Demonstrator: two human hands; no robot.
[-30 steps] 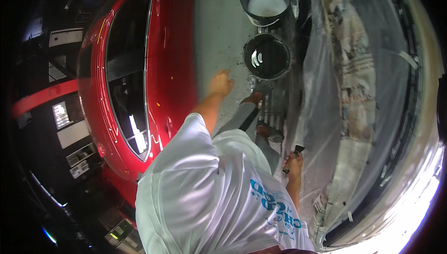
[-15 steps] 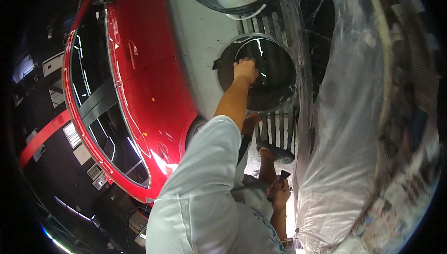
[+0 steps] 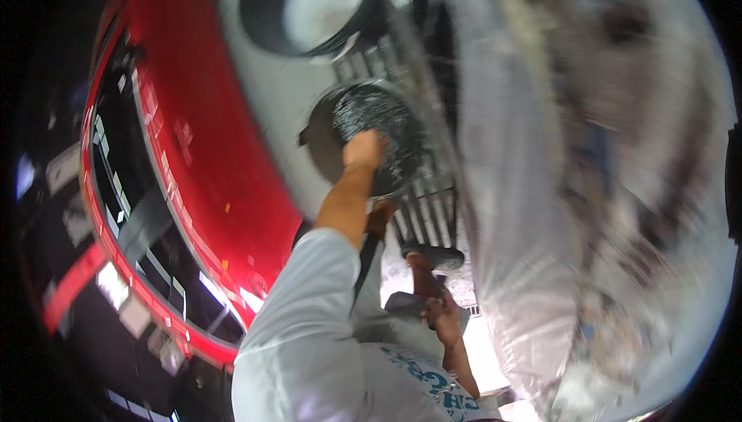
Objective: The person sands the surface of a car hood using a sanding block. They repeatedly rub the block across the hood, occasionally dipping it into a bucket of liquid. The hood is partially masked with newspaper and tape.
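Observation:
My left hand (image 3: 365, 149) is over a round bucket (image 3: 324, 144) of dark water, its fingers curled and blurred. What the fingers hold, if anything, is hidden. The water's surface (image 3: 384, 117) is rippled and splashing around the hand. Lower down, beside my leg, my right hand (image 3: 440, 314) is closed round a small black hand tool (image 3: 440, 278) with a flared flat tip. Motion blur hides most of its detail.
A red car (image 3: 205, 120) stands along the left. Beyond the water bucket is a second dark bucket (image 3: 263, 8) with white foam. A slatted grate (image 3: 421, 213) lies under the buckets. Clear plastic sheeting (image 3: 518, 213) hangs on the right. My foot in a dark shoe (image 3: 433, 256) is near the grate.
The view has shifted, so the car and buckets appear further left. The water, smooth before, is now churned around my left hand. My right hand still grips the black tool.

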